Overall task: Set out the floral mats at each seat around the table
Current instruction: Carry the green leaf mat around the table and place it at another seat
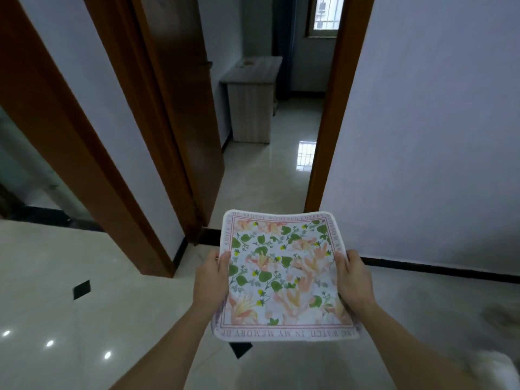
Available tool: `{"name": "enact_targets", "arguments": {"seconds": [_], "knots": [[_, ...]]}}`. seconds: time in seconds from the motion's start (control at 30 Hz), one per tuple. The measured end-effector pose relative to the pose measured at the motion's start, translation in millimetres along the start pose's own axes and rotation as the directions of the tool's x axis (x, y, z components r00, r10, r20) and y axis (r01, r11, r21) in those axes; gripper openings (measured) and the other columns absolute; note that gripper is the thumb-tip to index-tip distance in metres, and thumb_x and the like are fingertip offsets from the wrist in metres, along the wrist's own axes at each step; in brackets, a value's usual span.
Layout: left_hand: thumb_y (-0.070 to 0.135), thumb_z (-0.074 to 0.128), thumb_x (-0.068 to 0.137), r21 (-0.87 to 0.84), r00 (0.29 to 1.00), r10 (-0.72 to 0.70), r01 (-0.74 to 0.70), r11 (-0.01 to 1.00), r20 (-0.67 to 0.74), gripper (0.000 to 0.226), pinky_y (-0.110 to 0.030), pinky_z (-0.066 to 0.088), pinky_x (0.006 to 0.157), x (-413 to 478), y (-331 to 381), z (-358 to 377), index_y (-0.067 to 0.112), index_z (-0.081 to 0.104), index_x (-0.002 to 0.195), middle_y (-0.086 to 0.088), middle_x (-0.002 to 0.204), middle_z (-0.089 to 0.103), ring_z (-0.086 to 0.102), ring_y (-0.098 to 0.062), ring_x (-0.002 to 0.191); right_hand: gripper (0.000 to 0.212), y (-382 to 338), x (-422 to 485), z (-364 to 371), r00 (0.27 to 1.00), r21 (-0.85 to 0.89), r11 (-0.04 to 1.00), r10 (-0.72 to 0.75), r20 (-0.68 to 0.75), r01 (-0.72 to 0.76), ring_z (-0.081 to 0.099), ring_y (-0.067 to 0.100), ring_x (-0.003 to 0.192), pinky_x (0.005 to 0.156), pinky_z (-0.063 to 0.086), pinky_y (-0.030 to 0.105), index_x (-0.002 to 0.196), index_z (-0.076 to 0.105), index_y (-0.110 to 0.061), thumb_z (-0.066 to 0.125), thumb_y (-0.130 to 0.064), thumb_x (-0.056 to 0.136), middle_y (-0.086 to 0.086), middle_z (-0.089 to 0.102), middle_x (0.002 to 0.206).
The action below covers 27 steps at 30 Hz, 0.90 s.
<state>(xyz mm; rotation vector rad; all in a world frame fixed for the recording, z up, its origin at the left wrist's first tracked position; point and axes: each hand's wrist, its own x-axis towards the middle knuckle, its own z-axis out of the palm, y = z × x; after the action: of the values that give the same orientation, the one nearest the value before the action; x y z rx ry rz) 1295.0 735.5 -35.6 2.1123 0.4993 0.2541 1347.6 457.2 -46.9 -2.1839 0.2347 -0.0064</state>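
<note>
I hold a floral mat (282, 274) flat in front of me at waist height, above the floor. It is white with green leaves, peach flowers and a pink lettered border. It may be a stack of mats; I cannot tell. My left hand (215, 277) grips its left edge, thumb on top. My right hand (353, 277) grips its right edge the same way. No table or seats are in view.
An open doorway (281, 164) with brown wooden frames lies straight ahead, its door (180, 108) swung open on the left. Beyond it stands a small wooden cabinet (250, 99). A white wall (436, 136) is at the right, and glossy tile floor (84, 305) lies below.
</note>
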Motion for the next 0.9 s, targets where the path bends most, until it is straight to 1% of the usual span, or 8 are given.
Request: {"name": "enact_targets", "arguments": {"seconds": [0.13, 0.2, 0.27, 0.47, 0.57, 0.67, 0.77, 0.9], "knots": [[0.034, 0.044, 0.102, -0.012, 0.994, 0.045, -0.044, 0.999, 0.1, 0.028, -0.033, 0.043, 0.053, 46.8, 26.0, 46.0, 0.013, 0.051, 0.085, -0.003, 0.073, 0.061, 0.061, -0.019, 0.066, 0.027, 9.4, 35.8, -24.0, 0.994, 0.018, 0.998, 0.065, -0.092, -0.063, 0.064, 0.017, 0.065, 0.049, 0.047, 0.03, 0.091, 0.05, -0.017, 0.037, -0.039, 0.102, 0.001, 0.064, 0.078], [0.035, 0.044, 0.102, -0.033, 0.987, 0.056, -0.052, 0.998, 0.148, 0.027, -0.033, 0.047, 0.056, 68.8, 42.0, 70.5, 0.014, 0.053, 0.086, -0.002, 0.076, 0.064, 0.063, -0.017, 0.069, 0.029, 14.9, 55.4, -36.4, 0.987, 0.014, 0.996, 0.085, -0.138, -0.084, 0.06, 0.012, 0.064, 0.046, 0.039, 0.024, 0.091, 0.051, -0.012, 0.038, -0.035, 0.102, 0.003, 0.062, 0.078], [0.035, 0.045, 0.101, -0.04, 0.98, 0.07, -0.063, 0.997, 0.186, 0.028, -0.036, 0.05, 0.06, 90.9, 56.8, 95.3, 0.014, 0.055, 0.086, -0.002, 0.078, 0.065, 0.064, -0.017, 0.071, 0.03, 23.8, 77.3, -46.4, 0.977, 0.018, 0.994, 0.111, -0.181, -0.11, 0.059, 0.012, 0.064, 0.046, 0.036, 0.024, 0.089, 0.051, -0.011, 0.038, -0.035, 0.102, 0.004, 0.061, 0.078], [0.039, 0.044, 0.101, -0.017, 0.952, 0.136, -0.137, 0.99, 0.275, 0.029, -0.041, 0.055, 0.063, 161.7, 109.4, 181.7, 0.017, 0.054, 0.085, -0.002, 0.078, 0.068, 0.067, -0.019, 0.071, 0.031, 53.7, 161.9, -74.7, 0.945, 0.13, 0.978, 0.193, -0.266, -0.163, 0.061, 0.02, 0.07, 0.051, 0.041, 0.032, 0.088, 0.051, -0.009, 0.039, -0.035, 0.102, 0.006, 0.061, 0.079], [0.041, 0.042, 0.101, 0.002, 0.939, 0.131, -0.138, 0.99, 0.317, 0.028, -0.044, 0.057, 0.066, 193.2, 143.2, 226.1, 0.02, 0.053, 0.086, -0.003, 0.081, 0.068, 0.068, -0.018, 0.072, 0.03, 62.9, 199.2, -97.8, 0.926, 0.178, 0.965, 0.239, -0.292, -0.192, 0.061, 0.016, 0.067, 0.048, 0.04, 0.027, 0.092, 0.052, -0.009, 0.039, -0.035, 0.102, 0.005, 0.061, 0.08], [0.041, 0.042, 0.101, 0.014, 0.916, 0.176, -0.194, 0.981, 0.361, 0.028, -0.046, 0.057, 0.067, 218.0, 183.0, 273.4, 0.021, 0.052, 0.084, -0.002, 0.08, 0.068, 0.067, -0.018, 0.071, 0.028, 74.3, 236.8, -130.0, 0.903, 0.187, 0.954, 0.284, -0.322, -0.234, 0.062, 0.015, 0.065, 0.045, 0.04, 0.024, 0.092, 0.051, -0.011, 0.039, -0.034, 0.102, 0.003, 0.062, 0.078], [0.039, 0.043, 0.101, -0.007, 0.883, 0.228, -0.247, 0.969, 0.41, 0.028, -0.047, 0.056, 0.065, 232.7, 229.6, 320.1, 0.018, 0.052, 0.085, -0.003, 0.079, 0.067, 0.066, -0.02, 0.071, 0.03, 90.4, 270.2, -167.0, 0.858, 0.207, 0.946, 0.316, -0.406, -0.251, 0.061, 0.017, 0.068, 0.05, 0.041, 0.029, 0.093, 0.052, -0.01, 0.039, -0.035, 0.102, 0.003, 0.061, 0.078], [0.043, 0.043, 0.1, -0.017, 0.828, 0.279, -0.311, 0.95, 0.487, 0.03, -0.049, 0.057, 0.062, 240.6, 271.2, 377.1, 0.019, 0.052, 0.084, -0.002, 0.076, 0.067, 0.067, -0.02, 0.067, 0.027, 121.8, 292.5, -204.8, 0.802, 0.267, 0.923, 0.376, -0.463, -0.279, 0.066, 0.02, 0.07, 0.051, 0.048, 0.031, 0.095, 0.053, -0.017, 0.039, -0.039, 0.101, 0.0, 0.064, 0.08]]}}
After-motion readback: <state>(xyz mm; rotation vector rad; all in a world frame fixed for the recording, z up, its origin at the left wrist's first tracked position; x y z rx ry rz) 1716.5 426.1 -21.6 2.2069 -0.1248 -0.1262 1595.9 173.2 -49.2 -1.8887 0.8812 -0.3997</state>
